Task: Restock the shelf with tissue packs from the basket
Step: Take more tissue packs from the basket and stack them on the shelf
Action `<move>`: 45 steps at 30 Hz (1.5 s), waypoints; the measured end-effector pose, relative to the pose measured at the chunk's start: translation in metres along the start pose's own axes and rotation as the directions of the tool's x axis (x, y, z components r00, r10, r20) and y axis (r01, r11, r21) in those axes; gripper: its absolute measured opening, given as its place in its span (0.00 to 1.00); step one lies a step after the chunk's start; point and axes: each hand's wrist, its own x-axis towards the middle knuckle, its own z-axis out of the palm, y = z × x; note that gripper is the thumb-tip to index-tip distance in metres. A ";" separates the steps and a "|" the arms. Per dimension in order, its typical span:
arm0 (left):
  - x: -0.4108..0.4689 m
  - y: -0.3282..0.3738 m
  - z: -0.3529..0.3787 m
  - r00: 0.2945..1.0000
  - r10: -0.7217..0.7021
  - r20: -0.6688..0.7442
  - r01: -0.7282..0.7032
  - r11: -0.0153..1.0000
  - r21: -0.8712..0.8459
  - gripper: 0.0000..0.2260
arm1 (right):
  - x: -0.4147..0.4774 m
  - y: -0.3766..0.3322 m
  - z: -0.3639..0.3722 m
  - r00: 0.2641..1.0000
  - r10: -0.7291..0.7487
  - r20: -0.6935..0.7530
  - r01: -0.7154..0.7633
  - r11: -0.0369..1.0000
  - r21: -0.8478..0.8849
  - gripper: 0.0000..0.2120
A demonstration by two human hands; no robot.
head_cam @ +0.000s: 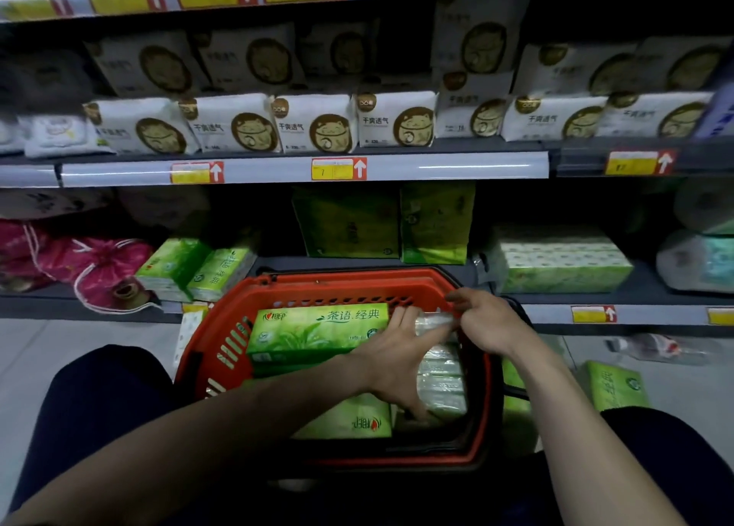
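Note:
A red basket stands on the floor between my knees, against the bottom shelf. It holds green tissue packs: one large pack at the back and another at the front. On the basket's right side lies a clear-wrapped tissue pack. My left hand is spread over this pack, fingers along its side. My right hand pinches the pack's plastic wrap at its far top end, beside the basket's rim.
The bottom shelf carries green packs at left, two tall green packs at the back and a pale bundle at right. White cat-print packs fill the shelf above. Pink bags lie left. A green pack lies on the floor.

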 end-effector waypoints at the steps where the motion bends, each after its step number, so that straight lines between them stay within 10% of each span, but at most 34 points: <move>1: -0.001 0.000 -0.008 1.000 0.003 -0.005 -0.003 1.000 -0.017 0.66 | -0.002 0.001 -0.003 0.999 -0.015 -0.046 0.017 0.999 0.041 0.27; 8: -0.016 -0.010 -0.108 0.964 -0.012 -0.264 -0.070 0.952 -0.299 0.63 | -0.001 0.011 -0.008 0.970 0.042 -0.239 0.042 0.942 0.333 0.07; 11: -0.029 -0.041 -0.143 0.935 -0.094 -0.342 -0.075 0.891 -0.449 0.58 | 0.003 0.013 -0.007 0.993 0.080 -0.084 -0.042 0.921 0.386 0.29; 14: -0.042 -0.073 -0.149 0.914 -0.217 -0.342 -0.087 0.719 -0.689 0.56 | 0.008 0.015 -0.012 0.986 0.163 0.029 -0.162 0.913 0.375 0.42; 24: -0.088 -0.124 -0.091 0.812 -0.546 -0.204 -0.262 -0.029 -0.965 0.47 | -0.023 -0.008 -0.036 0.943 0.211 0.256 -0.332 0.637 0.696 0.40; 28: -0.096 -0.127 -0.104 0.838 -0.483 -0.253 -0.244 0.084 -0.966 0.40 | -0.030 -0.018 -0.036 0.973 0.139 0.186 -0.231 0.673 0.702 0.39; 31: -0.096 -0.112 -0.143 0.865 -0.424 -0.270 -0.114 0.357 -0.927 0.42 | -0.042 -0.033 -0.027 0.997 -0.078 -0.018 0.072 0.784 0.617 0.31; 36: -0.073 -0.073 -0.189 0.891 -0.406 -0.205 0.192 0.744 -0.640 0.50 | -0.064 -0.059 0.009 0.915 -0.384 -0.125 0.401 0.829 0.389 0.59; 45: -0.012 0.002 -0.185 0.902 -0.389 -0.186 0.337 0.905 -0.259 0.54 | -0.070 -0.083 0.043 0.881 -0.085 -0.465 0.309 0.847 0.432 0.69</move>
